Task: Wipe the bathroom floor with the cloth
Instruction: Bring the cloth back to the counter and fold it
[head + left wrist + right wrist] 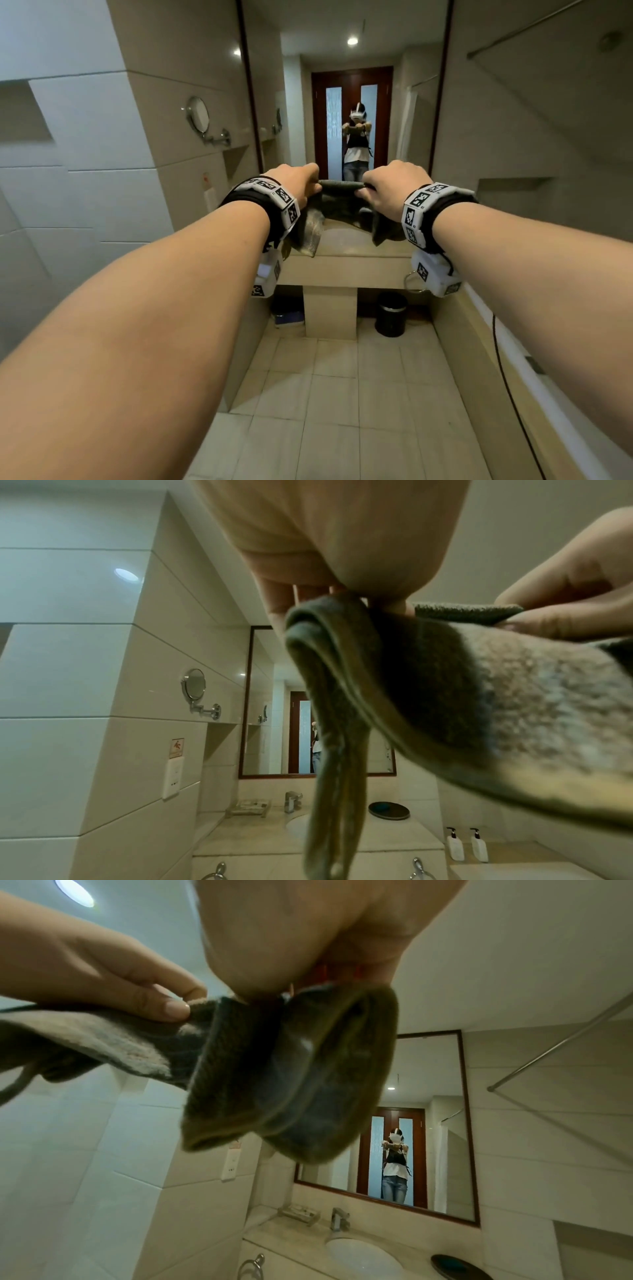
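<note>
Holding the cloth [339, 205] up at chest height, I have my left hand [294, 183] and my right hand [394, 188] each pinching one end of its top edge, thumbs and fingers pressed together on the fabric, so a short taut strip runs between them. The left wrist view shows the fingers [284, 599] curled down over a bunched fold of the cloth [445, 696], with the rest hanging in a long loose tail. The right wrist view shows the same on the other side: the cloth [274, 1069] is gathered thick below the palm and droops in folds.

So the cloth is in the air, well above the floor [342, 394], and I judge the wiping itself has not begun; this looks like spreading or refolding the cloth.

To do it well I would draw the hands apart until the bunched layers open flat, then fold it into a pad that fits under one palm, so the whole face meets the tiles and no tail drags behind. Then I would crouch and start at the far end near the counter [342, 270], working back toward myself in overlapping strokes.

Beyond the hands, a black bin [390, 313] stands on the floor under the counter, beside its middle support. A dark cable [507, 377] runs along the ledge on the right. Both could snag a trailing corner. The mirror [342, 102] above the counter faces me.
</note>
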{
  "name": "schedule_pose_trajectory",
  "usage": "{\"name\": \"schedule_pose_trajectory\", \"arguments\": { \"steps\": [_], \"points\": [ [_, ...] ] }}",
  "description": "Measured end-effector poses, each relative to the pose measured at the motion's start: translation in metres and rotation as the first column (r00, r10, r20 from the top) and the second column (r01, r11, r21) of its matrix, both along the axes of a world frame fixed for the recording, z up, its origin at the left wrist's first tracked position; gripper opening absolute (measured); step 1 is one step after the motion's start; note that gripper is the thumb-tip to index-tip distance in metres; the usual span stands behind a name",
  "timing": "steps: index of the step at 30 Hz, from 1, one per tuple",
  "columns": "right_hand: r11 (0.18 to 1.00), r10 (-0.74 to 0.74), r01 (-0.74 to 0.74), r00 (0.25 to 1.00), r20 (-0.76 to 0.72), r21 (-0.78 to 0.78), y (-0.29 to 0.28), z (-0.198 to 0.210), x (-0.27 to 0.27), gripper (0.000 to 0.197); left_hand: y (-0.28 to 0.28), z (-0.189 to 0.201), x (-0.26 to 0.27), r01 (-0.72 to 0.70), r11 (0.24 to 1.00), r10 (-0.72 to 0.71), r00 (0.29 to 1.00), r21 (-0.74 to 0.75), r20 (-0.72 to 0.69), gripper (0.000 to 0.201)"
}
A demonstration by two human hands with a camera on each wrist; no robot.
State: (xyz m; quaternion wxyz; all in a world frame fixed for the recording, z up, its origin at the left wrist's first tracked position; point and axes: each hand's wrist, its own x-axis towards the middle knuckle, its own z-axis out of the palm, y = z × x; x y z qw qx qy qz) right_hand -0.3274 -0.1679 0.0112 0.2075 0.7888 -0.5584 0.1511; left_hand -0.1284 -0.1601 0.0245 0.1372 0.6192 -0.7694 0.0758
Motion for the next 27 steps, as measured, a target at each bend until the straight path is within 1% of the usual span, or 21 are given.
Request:
{"name": "schedule_pose_trajectory", "arguments": {
  "steps": [3,5,9,11,13,16,20,24,27],
  "points": [
    [0.999,-0.038,0.038,0.999,-0.035,0.000,-0.008,-0.002,-0.022,0.029,-0.008,-0.008,-0.024,0.022,1.000,-0.022,1.000,-0.001,0.014,0.028],
    [0.997,-0.076,0.077,0.996,-0.046,0.015,-0.017,-0.005,-0.036,0.032,-0.020,-0.013,-0.038,0.048,0.999,-0.048,0.999,0.006,0.022,0.028],
    [0.994,-0.094,0.095,0.995,-0.032,0.048,-0.046,-0.017,-0.061,0.030,-0.058,-0.018,-0.060,0.091,0.996,-0.089,0.995,-0.024,0.050,0.019],
    [0.994,-0.105,0.106,0.994,-0.024,0.042,-0.067,-0.022,-0.073,0.029,-0.083,-0.024,-0.069,0.117,0.993,-0.116,0.992,-0.019,0.041,0.018],
    [0.992,-0.119,0.120,0.992,-0.035,0.039,-0.093,-0.030,-0.083,0.032,-0.113,-0.033,-0.078,0.148,0.989,-0.148,0.988,0.001,0.035,0.020],
    [0.987,-0.150,0.153,0.987,-0.064,0.041,-0.139,-0.043,-0.095,0.035,-0.163,-0.048,-0.089,0.165,0.986,-0.164,0.985,-0.008,0.060,0.020],
    [0.975,-0.223,0.223,0.971,-0.088,-0.009,-0.212,-0.057,-0.107,0.038,-0.243,-0.058,-0.102,0.184,0.983,-0.183,0.980,0.001,0.083,0.022],
    [0.968,-0.239,0.243,0.969,-0.068,0.063,-0.281,-0.061,-0.115,0.037,-0.322,-0.061,-0.108,0.232,0.971,-0.236,0.968,0.048,0.087,0.021],
    [0.968,-0.234,0.238,0.971,-0.052,0.081,-0.331,-0.065,-0.121,0.038,-0.373,-0.064,-0.115,0.242,0.968,-0.247,0.965,0.068,0.084,0.023]
  ]
}}
